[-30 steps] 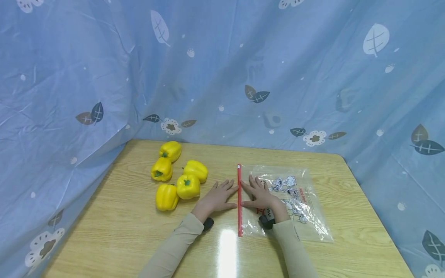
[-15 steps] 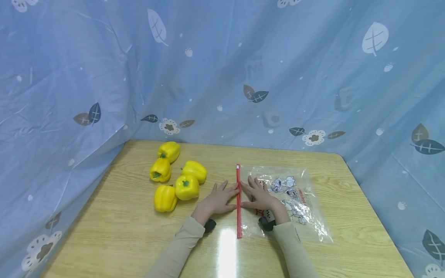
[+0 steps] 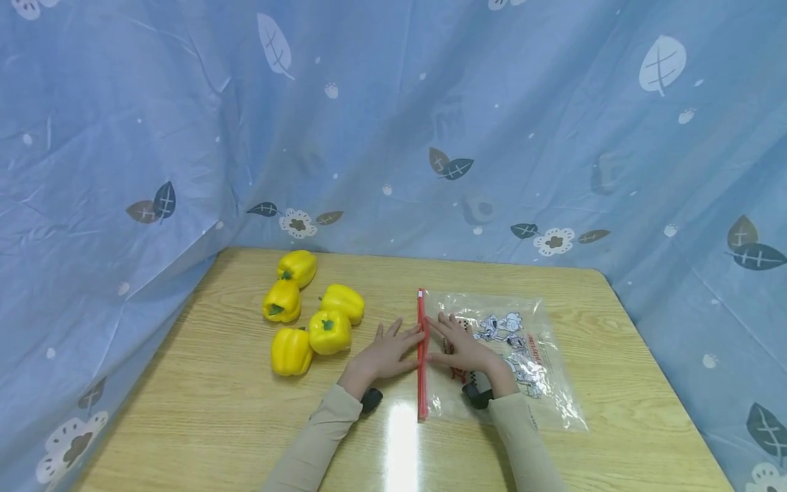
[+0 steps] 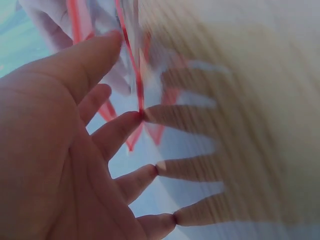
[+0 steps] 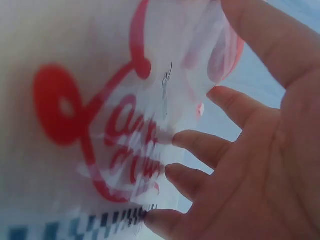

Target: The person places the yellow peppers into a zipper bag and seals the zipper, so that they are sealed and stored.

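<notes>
A clear zip bag (image 3: pixel 556 348) with a red zip strip (image 3: pixel 421 396) and printed cartoon animals lies flat, its mouth facing left. My left hand (image 3: pixel 381 355) has its fingers spread, with index fingertip and thumb at the strip. In the left wrist view, its other fingertips touch the shiny tabletop, and red edges of the mouth stand apart between the hands. On the bag, just right of the strip, rests my right hand (image 3: pixel 470 352), fingers spread. The right wrist view shows its fingertips against the plastic beside red lettering (image 5: pixel 132 125), with the film bulging up near the thumb.
Several yellow bell peppers (image 3: pixel 292 351) lie left of my left hand on the wooden table (image 3: pixel 215 410). A blue curtain (image 3: pixel 369 123) with leaf prints hangs behind the table and along both sides. Black wrist cameras (image 3: pixel 477 395) sit under both wrists.
The red strip, straight one second ago, now bows slightly right between my hands, its edges parting. My right hand has slid a little right. The peppers have stayed in place.
</notes>
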`<state>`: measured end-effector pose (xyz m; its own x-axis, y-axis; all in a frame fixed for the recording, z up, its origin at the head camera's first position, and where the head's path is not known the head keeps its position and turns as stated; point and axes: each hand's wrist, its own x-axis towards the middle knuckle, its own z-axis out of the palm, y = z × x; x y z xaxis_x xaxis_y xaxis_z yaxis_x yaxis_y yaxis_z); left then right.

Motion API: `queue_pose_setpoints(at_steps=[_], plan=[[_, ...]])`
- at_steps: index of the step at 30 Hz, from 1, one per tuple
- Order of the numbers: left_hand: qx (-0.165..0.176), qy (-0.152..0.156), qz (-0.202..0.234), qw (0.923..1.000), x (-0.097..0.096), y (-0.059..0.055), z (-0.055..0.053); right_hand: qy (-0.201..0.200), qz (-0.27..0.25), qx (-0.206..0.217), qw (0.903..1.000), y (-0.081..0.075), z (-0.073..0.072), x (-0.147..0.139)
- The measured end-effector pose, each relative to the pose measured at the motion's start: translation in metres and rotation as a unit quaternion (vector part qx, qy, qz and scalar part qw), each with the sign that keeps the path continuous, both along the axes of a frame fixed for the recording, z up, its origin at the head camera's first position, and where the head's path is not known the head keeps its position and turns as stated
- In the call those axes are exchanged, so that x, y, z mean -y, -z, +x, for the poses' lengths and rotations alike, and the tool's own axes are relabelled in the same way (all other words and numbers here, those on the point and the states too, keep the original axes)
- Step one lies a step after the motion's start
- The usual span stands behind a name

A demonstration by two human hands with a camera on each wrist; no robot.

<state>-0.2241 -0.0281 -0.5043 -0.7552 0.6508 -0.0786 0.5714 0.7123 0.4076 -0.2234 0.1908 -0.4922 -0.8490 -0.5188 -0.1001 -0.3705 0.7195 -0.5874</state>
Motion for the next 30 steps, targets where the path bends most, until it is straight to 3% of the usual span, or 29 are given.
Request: queue_pose_setpoints(at_steps=[15, 30], plan=[[0.009, -0.006, 0.002, 0.9999, -0.0031, 0.0001, 0.0009, 0.004, -0.025, 0.010, 0.9996, -0.0066, 0.0015, -0.0035], [-0.030, 0.024, -0.010, 0.9992, -0.0059, 0.0009, 0.0023, 0.001, -0.040, -0.029, 0.9988, -0.0057, 0.0028, 0.0049]])
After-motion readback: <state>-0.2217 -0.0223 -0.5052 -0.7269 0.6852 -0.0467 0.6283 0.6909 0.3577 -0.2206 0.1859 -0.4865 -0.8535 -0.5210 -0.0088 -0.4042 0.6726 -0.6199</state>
